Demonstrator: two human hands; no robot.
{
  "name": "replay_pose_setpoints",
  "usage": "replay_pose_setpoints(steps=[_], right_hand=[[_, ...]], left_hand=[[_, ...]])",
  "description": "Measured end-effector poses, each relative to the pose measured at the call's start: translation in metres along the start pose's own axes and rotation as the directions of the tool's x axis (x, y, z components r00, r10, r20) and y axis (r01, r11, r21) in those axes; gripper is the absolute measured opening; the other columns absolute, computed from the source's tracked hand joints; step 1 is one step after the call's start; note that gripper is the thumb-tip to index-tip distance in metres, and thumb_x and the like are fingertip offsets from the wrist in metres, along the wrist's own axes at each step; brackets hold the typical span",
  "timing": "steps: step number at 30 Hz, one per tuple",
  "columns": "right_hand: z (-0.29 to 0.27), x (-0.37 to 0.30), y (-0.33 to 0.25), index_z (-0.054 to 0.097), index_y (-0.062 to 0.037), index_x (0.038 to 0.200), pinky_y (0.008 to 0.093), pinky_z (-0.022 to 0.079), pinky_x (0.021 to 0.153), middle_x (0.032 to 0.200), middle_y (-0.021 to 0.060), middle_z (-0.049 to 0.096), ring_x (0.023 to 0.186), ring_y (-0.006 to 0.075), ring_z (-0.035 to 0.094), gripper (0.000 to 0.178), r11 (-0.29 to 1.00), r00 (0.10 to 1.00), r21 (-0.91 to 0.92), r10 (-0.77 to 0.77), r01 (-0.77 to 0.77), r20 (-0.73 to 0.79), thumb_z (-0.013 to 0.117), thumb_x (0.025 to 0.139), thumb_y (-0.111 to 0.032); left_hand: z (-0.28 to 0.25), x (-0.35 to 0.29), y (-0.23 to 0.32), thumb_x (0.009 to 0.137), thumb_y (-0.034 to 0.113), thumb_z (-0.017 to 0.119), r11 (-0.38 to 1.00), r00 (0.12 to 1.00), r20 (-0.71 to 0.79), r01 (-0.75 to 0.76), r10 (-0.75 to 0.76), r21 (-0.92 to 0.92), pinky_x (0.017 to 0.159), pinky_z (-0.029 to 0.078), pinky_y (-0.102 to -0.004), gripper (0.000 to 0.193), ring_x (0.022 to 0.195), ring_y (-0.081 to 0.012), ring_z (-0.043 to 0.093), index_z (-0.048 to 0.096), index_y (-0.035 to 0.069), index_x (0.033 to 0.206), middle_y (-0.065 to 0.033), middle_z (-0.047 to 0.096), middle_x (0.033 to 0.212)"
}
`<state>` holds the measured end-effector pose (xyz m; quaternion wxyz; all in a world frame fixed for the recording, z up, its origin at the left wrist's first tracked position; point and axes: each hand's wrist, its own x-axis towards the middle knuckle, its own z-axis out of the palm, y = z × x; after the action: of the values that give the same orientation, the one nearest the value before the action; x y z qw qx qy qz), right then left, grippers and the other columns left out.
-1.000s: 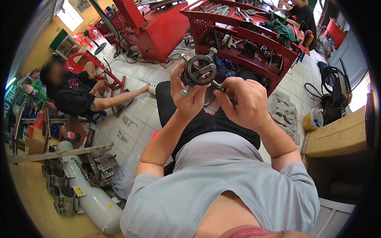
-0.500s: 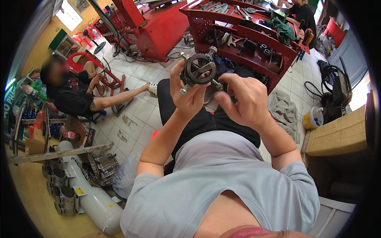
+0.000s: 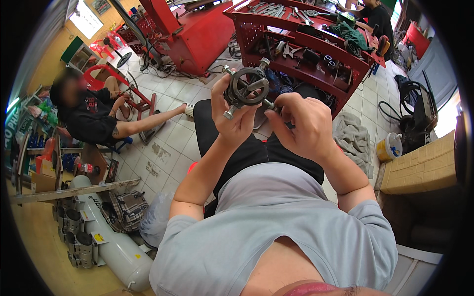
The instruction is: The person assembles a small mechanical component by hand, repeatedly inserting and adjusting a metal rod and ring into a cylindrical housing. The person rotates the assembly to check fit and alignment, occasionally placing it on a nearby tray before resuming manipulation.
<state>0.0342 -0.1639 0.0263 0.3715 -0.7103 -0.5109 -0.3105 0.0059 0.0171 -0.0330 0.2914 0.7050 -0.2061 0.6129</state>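
Up in front of my lap, my left hand (image 3: 234,122) is closed around a dark ring-shaped metal part (image 3: 245,91) with inner arms. Bright bolts stick outward from its rim, and a short shiny pin (image 3: 257,85) shows across its middle. My right hand (image 3: 308,123) has its thumb and fingers pinched at the end of the lower-right bolt (image 3: 269,104). The fingers partly hide that bolt's head. Part of the left hand's grip is hidden behind the ring.
Ahead stands a red tool cart (image 3: 301,39) with spanners and other tools. A person (image 3: 89,108) sits at left. Below them are a wooden rack beam (image 3: 74,191) and a white cylinder tank (image 3: 116,244). A grey cloth (image 3: 353,140) and white bucket (image 3: 389,147) are at right.
My right hand has closed in, its thumb and fingers coming together at the lower-right bolt's end. The left hand and ring part stay nearly still.
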Motion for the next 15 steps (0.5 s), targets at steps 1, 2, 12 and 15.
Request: replay_pose_setpoints(steps=[1,2,12,15], right_hand=[[0.001,-0.002,0.005,0.06,-0.0062,0.09,0.0288,0.04,0.048,0.06,0.0028,0.055,0.048,0.0171,0.055,0.02,0.999,0.999,-0.026,-0.047,0.047,-0.002,0.071,0.078,-0.017],[0.003,-0.002,0.011,0.06,-0.0064,0.09,0.0286,0.04,0.048,0.06,0.0026,0.056,0.048,0.0166,0.054,0.021,0.994,0.996,-0.052,-0.093,0.092,-0.001,0.072,0.077,-0.018],[0.003,-0.002,0.009,0.058,-0.0081,0.088,0.0304,0.039,0.045,0.055,0.0026,0.052,0.047,0.0202,0.054,0.025,0.991,0.992,-0.056,-0.124,0.123,-0.012,0.072,0.077,-0.026],[-0.004,0.003,0.0,0.061,-0.0057,0.091,0.03,0.039,0.047,0.058,0.0025,0.054,0.047,0.0178,0.053,0.021,1.0,1.0,0.007,-0.026,0.026,0.004,0.071,0.079,-0.02]], left_hand=[[0.0,0.001,0.0,0.078,0.006,0.075,1.0,1.0,-0.003,-0.002,0.002,-0.003,0.087,0.052,-0.0407,0.016,0.115,-0.0394,0.053,0.074,0.015,0.091,-0.0255,0.044,0.13],[0.0,0.0,0.0,0.078,0.006,0.074,1.0,1.0,-0.005,-0.002,0.002,-0.006,0.086,0.052,-0.0408,0.015,0.115,-0.0396,0.053,0.074,0.015,0.09,-0.0257,0.044,0.13],[-0.001,-0.001,-0.001,0.076,0.006,0.076,1.0,1.0,0.013,-0.024,0.024,-0.005,0.086,0.052,-0.0414,0.013,0.114,-0.0406,0.053,0.072,0.012,0.087,-0.0263,0.044,0.13],[-0.002,-0.001,0.0,0.076,0.006,0.076,1.0,1.0,0.024,-0.016,0.016,-0.001,0.087,0.052,-0.0414,0.014,0.115,-0.0405,0.053,0.073,0.013,0.088,-0.0261,0.044,0.13]])
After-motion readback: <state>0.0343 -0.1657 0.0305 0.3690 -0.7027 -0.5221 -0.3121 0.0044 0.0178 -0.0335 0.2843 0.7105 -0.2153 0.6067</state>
